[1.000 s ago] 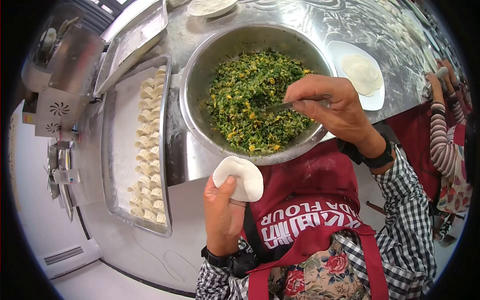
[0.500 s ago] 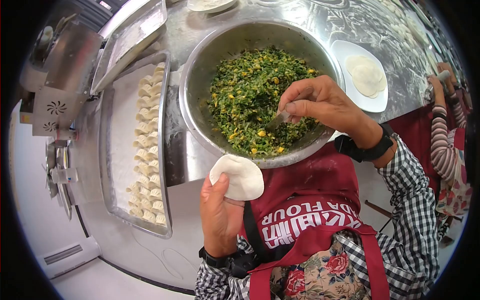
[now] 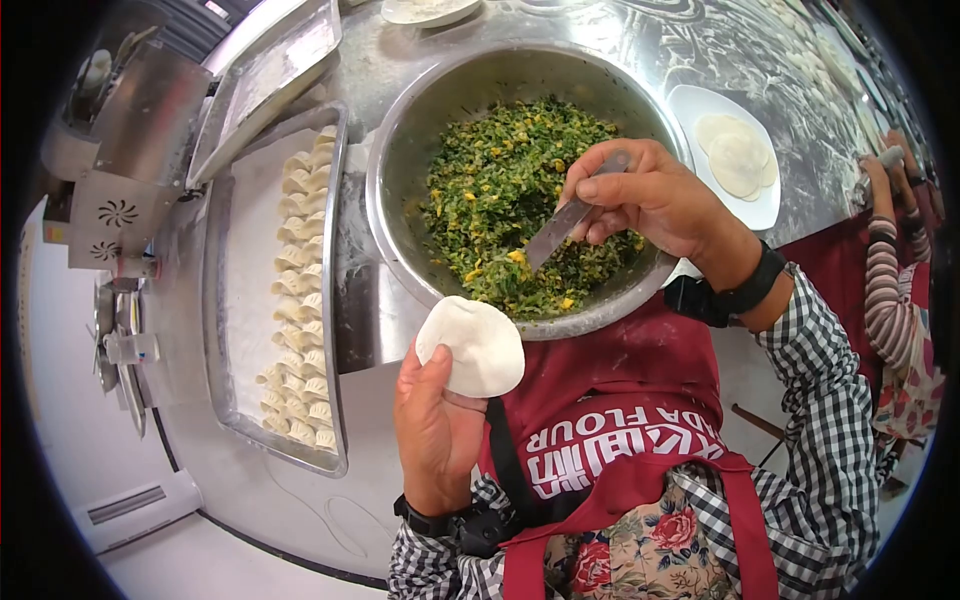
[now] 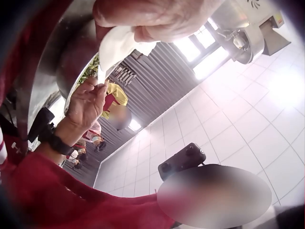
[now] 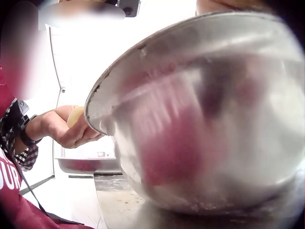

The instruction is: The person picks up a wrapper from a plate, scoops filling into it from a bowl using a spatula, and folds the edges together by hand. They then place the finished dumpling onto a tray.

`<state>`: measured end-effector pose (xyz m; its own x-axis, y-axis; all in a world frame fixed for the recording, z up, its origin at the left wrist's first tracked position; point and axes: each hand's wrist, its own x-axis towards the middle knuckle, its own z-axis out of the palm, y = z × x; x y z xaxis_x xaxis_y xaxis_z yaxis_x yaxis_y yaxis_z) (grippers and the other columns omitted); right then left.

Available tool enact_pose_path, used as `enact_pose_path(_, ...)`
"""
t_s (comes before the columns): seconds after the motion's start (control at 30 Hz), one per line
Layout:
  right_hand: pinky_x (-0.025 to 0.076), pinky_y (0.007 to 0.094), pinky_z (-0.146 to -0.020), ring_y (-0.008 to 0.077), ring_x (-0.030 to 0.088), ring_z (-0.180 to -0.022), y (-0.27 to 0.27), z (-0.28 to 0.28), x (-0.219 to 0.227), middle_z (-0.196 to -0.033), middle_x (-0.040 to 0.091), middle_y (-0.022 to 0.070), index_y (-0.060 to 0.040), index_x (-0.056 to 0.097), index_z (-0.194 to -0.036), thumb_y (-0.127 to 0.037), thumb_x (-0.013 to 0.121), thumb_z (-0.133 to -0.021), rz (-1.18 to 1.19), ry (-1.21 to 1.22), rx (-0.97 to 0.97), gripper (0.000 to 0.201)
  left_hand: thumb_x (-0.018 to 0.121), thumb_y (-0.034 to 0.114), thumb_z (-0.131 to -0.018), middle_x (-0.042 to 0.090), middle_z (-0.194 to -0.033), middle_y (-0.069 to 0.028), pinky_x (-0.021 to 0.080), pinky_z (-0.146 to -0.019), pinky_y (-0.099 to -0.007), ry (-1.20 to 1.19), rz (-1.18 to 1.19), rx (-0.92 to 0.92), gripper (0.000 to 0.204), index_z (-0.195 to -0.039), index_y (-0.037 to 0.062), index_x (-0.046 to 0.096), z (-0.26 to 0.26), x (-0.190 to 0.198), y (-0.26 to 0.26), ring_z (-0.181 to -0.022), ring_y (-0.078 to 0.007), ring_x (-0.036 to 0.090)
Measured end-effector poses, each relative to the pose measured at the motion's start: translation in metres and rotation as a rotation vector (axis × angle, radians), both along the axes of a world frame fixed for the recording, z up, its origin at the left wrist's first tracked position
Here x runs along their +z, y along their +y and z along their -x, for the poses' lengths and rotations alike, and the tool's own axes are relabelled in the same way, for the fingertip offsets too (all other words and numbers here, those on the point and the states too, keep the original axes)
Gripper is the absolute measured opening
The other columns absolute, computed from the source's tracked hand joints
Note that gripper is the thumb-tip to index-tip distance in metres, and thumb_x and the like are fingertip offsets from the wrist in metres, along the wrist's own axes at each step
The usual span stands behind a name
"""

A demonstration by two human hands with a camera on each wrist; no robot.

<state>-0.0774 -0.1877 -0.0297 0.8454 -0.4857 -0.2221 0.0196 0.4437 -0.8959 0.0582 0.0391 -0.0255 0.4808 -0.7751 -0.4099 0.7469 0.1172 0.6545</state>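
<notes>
My left hand [image 3: 436,430] pinches a round white dumpling wrapper [image 3: 482,352], thumb on top, just in front of the bowl's near rim. My right hand [image 3: 665,200] grips a flat metal spatula [image 3: 562,228] between thumb and fingers. Its lower end points down into the chopped green and yellow filling [image 3: 500,180] in a large steel bowl [image 3: 402,165]. In the left wrist view the wrapper [image 4: 116,46] droops from the fingers. The bowl's shiny outside [image 5: 162,133] fills much of the right wrist view and hides most of the right hand.
Left of the bowl, a metal tray [image 3: 238,260] carries rows of pleated dumplings [image 3: 300,270]. A white plate [image 3: 765,205] with stacked wrappers [image 3: 738,160] sits right of the bowl. Another tray [image 3: 280,65] lies behind. Someone else's striped sleeve [image 3: 885,270] shows at the far right.
The right hand has turned the spatula in the filling, and more of its blade now shows. The left hand has shifted slightly left and up with the wrapper, which looks flatter.
</notes>
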Motion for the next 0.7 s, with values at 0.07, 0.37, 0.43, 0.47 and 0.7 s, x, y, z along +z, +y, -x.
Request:
enact_pose_path(0.07,0.054,0.0261,-0.062,0.0204,0.065,-0.071,-0.001,0.001,0.001,-0.086,0.062,0.0099,0.0011,0.058,-0.092,-0.010,0.060,-0.081,-0.058,-0.049,-0.028,0.016,0.045,0.012,-0.090,0.052,-0.117,-0.0154,0.044,-0.091,-0.0411,0.021,0.014,-0.005,0.037,-0.122,-0.0038,0.040,-0.001,0.003,-0.002,-0.107,-0.0257,0.053)
enact_pose_path(0.37,0.053,0.0271,-0.061,0.0163,0.063,-0.072,0.026,0.008,0.030,-0.087,0.062,0.0088,0.0009,0.061,-0.090,-0.007,0.059,-0.082,0.407,-0.162,-0.136,0.011,0.032,0.019,-0.095,0.045,-0.126,-0.0168,0.037,-0.099,-0.0413,0.091,0.092,-0.082,0.041,-0.128,-0.0053,0.034,0.002,0.014,-0.022,-0.117,-0.0275,0.045)
enact_pose_path(0.43,0.051,0.0285,-0.059,0.0182,0.062,-0.070,0.039,0.011,0.032,-0.086,0.063,0.0110,0.0010,0.062,-0.089,-0.003,0.060,-0.080,0.707,-0.199,-0.112,0.010,0.033,0.018,-0.094,0.045,-0.126,-0.0168,0.037,-0.098,-0.0406,0.097,0.107,-0.084,0.041,-0.128,-0.0063,0.033,0.004,0.015,-0.027,-0.118,-0.0271,0.045)
enact_pose_path(0.47,0.051,0.0285,-0.059,0.0182,0.062,-0.070,0.044,0.010,0.033,-0.086,0.063,0.0110,0.0010,0.062,-0.089,-0.003,0.060,-0.080,0.706,-0.199,-0.110,0.010,0.033,0.018,-0.094,0.045,-0.126,-0.0166,0.037,-0.099,-0.0407,0.120,0.117,-0.094,0.041,-0.127,-0.0060,0.034,0.004,0.015,-0.029,-0.117,-0.0270,0.045)
enact_pose_path(0.7,0.051,0.0322,-0.061,0.0276,0.060,-0.077,0.070,0.008,0.026,-0.087,0.056,0.0128,0.0039,0.058,-0.079,-0.008,0.061,-0.061,1.632,-0.441,-0.039,0.022,0.032,0.018,-0.095,0.048,-0.123,-0.0155,0.037,-0.099,-0.0399,0.189,0.134,-0.092,0.037,-0.124,-0.0038,0.038,0.002,0.010,-0.032,-0.115,-0.0260,0.047)
